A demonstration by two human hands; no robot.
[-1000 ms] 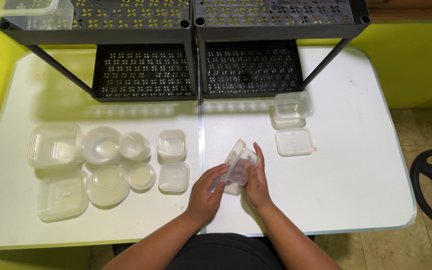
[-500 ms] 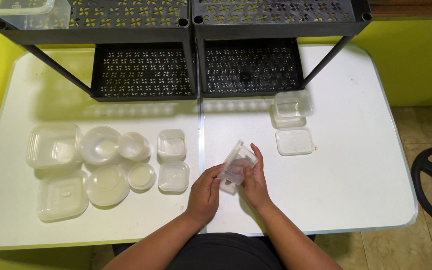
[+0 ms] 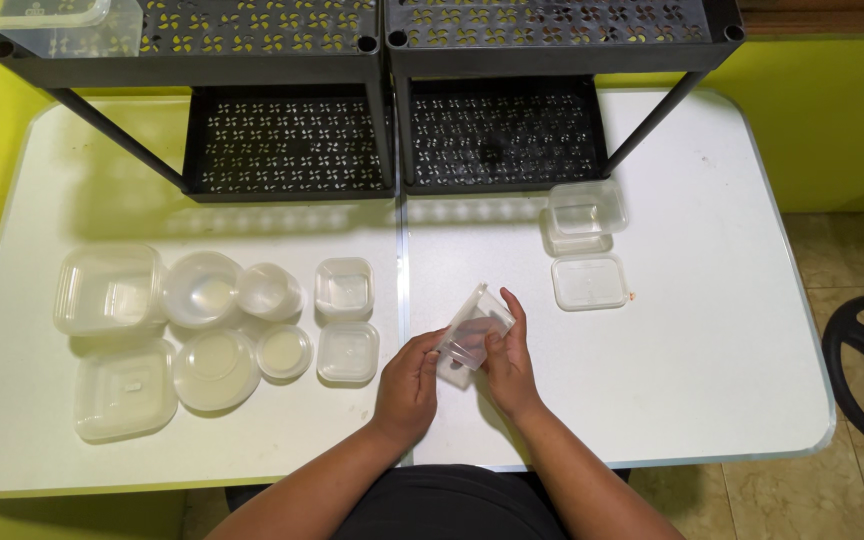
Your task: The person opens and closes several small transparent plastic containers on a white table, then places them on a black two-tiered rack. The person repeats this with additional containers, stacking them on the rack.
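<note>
Clear plastic in both your hands: a small square container (image 3: 473, 330), tilted on edge, held just above the white table (image 3: 712, 360) near its middle seam. Your left hand (image 3: 409, 385) curls its fingers against the container's near-left side, and your right hand (image 3: 510, 360) wraps the right side, fingers up along the wall. Both are gripping it between them.

Left of you sits a row of empty tubs: a large square container (image 3: 107, 290), a round bowl (image 3: 202, 289), a smaller round bowl (image 3: 269, 291) and a small square tub (image 3: 344, 287). Nearer to you lie their lids: a large square lid (image 3: 125, 390), a round lid (image 3: 216, 370), a small round lid (image 3: 284, 352) and a small square lid (image 3: 347, 352).

To the far right, a rectangular container (image 3: 584, 213) stands with a flat lid (image 3: 588, 282) just in front of it. A black perforated shelf rack (image 3: 392, 120) stands along the far edge.
</note>
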